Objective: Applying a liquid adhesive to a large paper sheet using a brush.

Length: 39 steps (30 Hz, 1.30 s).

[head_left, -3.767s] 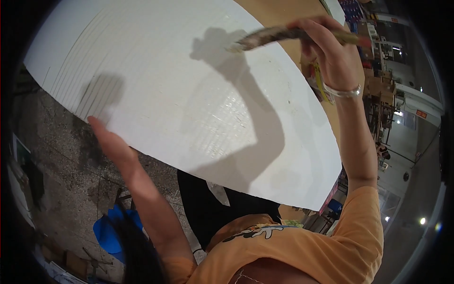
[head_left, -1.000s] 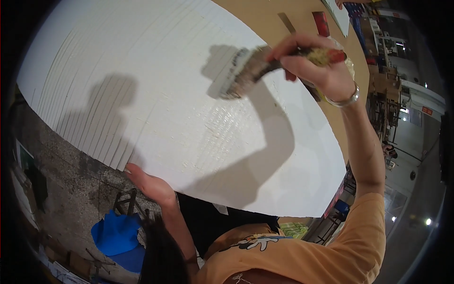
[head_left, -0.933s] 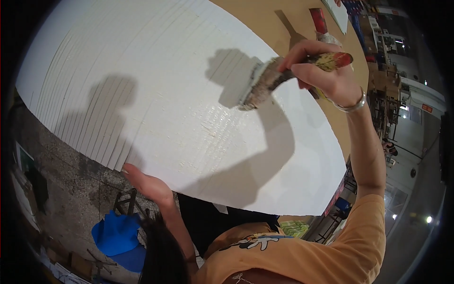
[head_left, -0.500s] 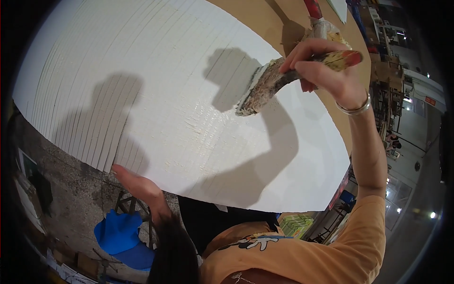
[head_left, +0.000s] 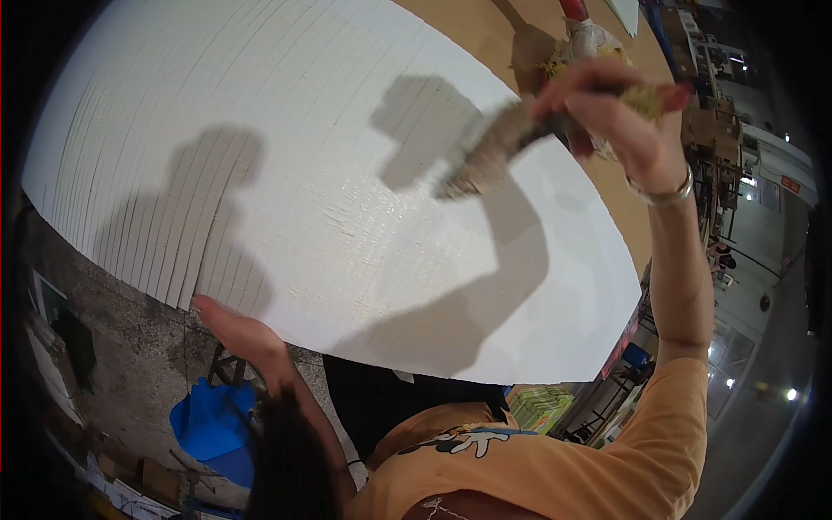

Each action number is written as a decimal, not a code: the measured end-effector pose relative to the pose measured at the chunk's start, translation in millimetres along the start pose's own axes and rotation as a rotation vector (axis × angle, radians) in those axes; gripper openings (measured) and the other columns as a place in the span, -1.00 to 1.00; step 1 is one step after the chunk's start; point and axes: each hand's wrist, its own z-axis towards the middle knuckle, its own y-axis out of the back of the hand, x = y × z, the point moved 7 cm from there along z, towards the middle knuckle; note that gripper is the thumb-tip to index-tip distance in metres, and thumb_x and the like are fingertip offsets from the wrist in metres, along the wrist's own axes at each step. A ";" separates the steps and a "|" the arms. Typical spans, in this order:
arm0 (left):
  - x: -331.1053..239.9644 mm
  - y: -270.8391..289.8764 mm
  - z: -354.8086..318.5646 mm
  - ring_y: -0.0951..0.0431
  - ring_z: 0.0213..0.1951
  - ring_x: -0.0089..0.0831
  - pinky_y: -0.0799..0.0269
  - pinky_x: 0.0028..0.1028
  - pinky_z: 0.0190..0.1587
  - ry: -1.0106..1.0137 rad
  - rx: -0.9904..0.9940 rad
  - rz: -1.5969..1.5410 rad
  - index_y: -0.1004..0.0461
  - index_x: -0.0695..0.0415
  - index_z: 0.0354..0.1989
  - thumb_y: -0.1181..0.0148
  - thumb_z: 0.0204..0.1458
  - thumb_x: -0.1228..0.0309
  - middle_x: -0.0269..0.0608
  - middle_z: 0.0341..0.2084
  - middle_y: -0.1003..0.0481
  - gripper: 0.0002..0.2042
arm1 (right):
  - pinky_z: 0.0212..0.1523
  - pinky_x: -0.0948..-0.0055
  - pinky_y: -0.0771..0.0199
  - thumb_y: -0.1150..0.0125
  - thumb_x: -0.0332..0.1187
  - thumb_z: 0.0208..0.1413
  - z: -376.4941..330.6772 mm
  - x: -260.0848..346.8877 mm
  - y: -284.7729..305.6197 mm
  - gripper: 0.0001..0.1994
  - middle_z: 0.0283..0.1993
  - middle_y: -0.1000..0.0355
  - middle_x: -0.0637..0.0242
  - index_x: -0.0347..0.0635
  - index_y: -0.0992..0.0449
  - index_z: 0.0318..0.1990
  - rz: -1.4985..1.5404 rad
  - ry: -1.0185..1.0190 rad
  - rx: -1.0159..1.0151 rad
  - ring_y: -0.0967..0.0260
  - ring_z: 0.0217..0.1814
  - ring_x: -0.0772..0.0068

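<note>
A large white ribbed panel (head_left: 260, 156) is seen from above through a fisheye lens, filling most of the view and lying on a brown surface (head_left: 485, 35). A wide paintbrush (head_left: 494, 152) is held in the right hand (head_left: 607, 108), whose fingers are wrapped closed around the handle; the blurred bristle end is pointed down toward the panel's middle, and whether it is touching the panel cannot be told. A glossy, wet-looking patch (head_left: 347, 225) is seen on the panel just below the brush. A bracelet (head_left: 663, 192) is worn on the right wrist. The left hand (head_left: 230, 325) is laid flat and open against the panel's near edge, with nothing gripped. An orange shirt (head_left: 555, 468) is seen at the bottom of the view. Below the panel's edge, a speckled grey floor (head_left: 121, 347) and a blue object (head_left: 208, 425) are visible.

Judged from this position, the wet patch could be smeared if it were brushed by the left hand or a sleeve. Drips could be dropped on dry areas from the raised, loaded brush. The panel could be shifted if the edge were pushed too hard by the left hand, since its near edge appears to overhang the floor.
</note>
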 end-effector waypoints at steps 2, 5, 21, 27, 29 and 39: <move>9.8 -1.3 6.4 -0.12 0.24 -0.14 0.02 -0.34 0.27 -0.027 0.038 0.030 0.05 0.34 0.28 0.30 0.20 -0.06 0.10 0.25 -0.05 -0.30 | -0.62 0.63 -0.27 0.02 -0.35 0.06 14.7 11.5 -3.0 -0.78 -0.39 -0.49 0.21 -0.31 -0.51 -0.36 0.049 0.156 -0.056 -0.24 -0.66 0.62; 9.1 -4.3 5.2 -0.14 0.23 -0.12 -0.01 -0.32 0.26 -0.055 0.061 0.050 0.04 0.34 0.27 0.31 0.21 -0.05 0.11 0.23 -0.07 -0.31 | -0.61 0.63 -0.28 -0.02 -0.33 0.06 13.9 0.2 -5.2 -0.78 -0.41 -0.48 0.24 -0.31 -0.51 -0.36 0.034 0.134 -0.067 -0.27 -0.63 0.62; 3.4 1.0 4.8 -0.14 0.23 -0.14 0.00 -0.33 0.27 -0.087 0.044 0.055 0.05 0.38 0.27 0.29 0.21 -0.03 0.14 0.24 -0.04 -0.31 | -0.65 0.64 -0.21 -0.13 -0.30 -0.01 -71.7 -58.4 8.8 -0.80 -0.60 -0.39 0.36 -0.27 -0.53 -0.47 0.193 -0.300 -0.081 -0.25 -0.67 0.65; 14.0 6.5 23.0 -0.20 0.19 -0.14 -0.04 -0.34 0.24 -0.223 0.109 0.079 -0.02 0.41 0.23 0.29 0.21 -0.03 0.16 0.20 -0.13 -0.32 | -0.85 0.69 0.11 0.26 0.22 0.18 -119.2 -57.5 61.8 -0.31 -0.83 -0.23 0.36 -0.28 -0.53 -0.50 0.402 -0.257 -0.500 -0.04 -0.86 0.67; 11.7 1.5 14.7 -0.22 0.17 -0.13 -0.06 -0.34 0.23 -0.200 0.120 0.080 -0.05 0.41 0.22 0.31 0.22 -0.02 0.17 0.18 -0.15 -0.33 | -0.85 0.66 0.10 0.26 0.31 0.13 -128.0 -67.8 69.0 -0.28 -0.79 -0.26 0.38 -0.24 -0.50 -0.53 0.581 -0.231 -0.642 -0.01 -0.87 0.64; 5.7 0.6 35.7 -0.34 0.04 -0.06 -0.19 -0.32 0.14 -0.257 0.093 0.237 -0.21 0.45 0.11 0.38 0.23 0.02 0.22 0.07 -0.28 -0.37 | -0.87 0.64 0.09 0.25 0.28 0.14 -192.8 -108.3 49.8 -0.46 -0.59 -0.36 0.44 -0.04 -0.33 -0.27 1.044 -0.243 -1.050 0.06 -0.94 0.53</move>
